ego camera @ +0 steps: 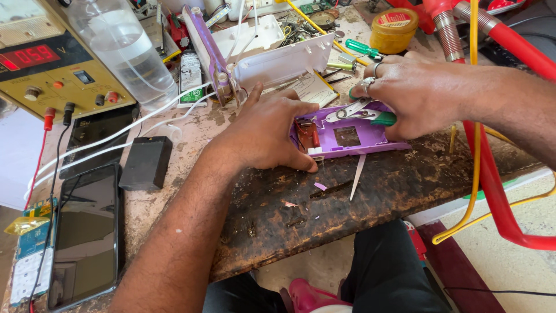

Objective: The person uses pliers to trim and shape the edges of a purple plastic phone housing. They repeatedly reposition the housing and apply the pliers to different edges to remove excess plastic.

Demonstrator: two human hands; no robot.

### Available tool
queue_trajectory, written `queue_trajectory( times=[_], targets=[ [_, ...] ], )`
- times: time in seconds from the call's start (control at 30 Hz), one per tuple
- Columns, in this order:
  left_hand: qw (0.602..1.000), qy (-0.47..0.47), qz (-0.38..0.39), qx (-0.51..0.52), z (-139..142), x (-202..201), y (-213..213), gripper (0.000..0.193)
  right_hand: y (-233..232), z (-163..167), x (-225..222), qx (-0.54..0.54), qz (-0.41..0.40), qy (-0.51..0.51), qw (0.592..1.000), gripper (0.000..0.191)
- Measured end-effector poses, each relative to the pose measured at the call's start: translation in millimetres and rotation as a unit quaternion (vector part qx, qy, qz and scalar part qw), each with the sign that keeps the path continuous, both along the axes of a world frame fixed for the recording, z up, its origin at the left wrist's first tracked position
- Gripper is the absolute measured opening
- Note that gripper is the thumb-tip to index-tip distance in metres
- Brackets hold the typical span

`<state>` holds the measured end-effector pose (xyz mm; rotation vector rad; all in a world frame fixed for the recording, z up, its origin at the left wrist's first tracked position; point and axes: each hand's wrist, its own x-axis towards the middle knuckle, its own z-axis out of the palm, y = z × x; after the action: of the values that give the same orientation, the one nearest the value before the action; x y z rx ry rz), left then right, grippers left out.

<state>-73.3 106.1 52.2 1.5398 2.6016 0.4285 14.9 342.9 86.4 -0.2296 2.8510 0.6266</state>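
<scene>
My left hand (263,130) presses on the left end of a purple plastic casing (347,139) that lies on the worn wooden bench (324,203). Its thumb rests at the casing's near corner. My right hand (420,93), with rings on two fingers, grips a pair of green-handled cutters (362,113) over the casing's top. A small brown circuit part (307,134) shows inside the casing's left end.
Purple chips (320,186) and a thin white strip (357,175) lie in front of the casing. A white and purple housing (272,58) stands behind. A power supply (49,64), clear bottle (124,49), black battery (146,162), phones (87,232), yellow tin (394,30) and red hoses (492,191) surround.
</scene>
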Motion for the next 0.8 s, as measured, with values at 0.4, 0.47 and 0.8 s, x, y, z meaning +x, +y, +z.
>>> queue_trajectory(
  times=[0.4,0.47,0.8],
  targets=[
    [1.000,0.005,0.004,0.002,-1.1,0.0,0.2,0.109,11.1,-4.9,-5.1,-0.142,-0.008,0.029,0.989,0.088],
    [1.000,0.001,0.004,0.002,-1.2,-0.4,-0.8,0.110,12.7,-5.2,-5.0,-0.154,-0.014,0.033,0.987,0.085],
    [0.998,0.015,-0.051,0.026,-0.6,1.7,-3.5,0.107,25.5,-10.5,31.4,-0.173,-0.147,0.116,0.967,0.098]
  ],
)
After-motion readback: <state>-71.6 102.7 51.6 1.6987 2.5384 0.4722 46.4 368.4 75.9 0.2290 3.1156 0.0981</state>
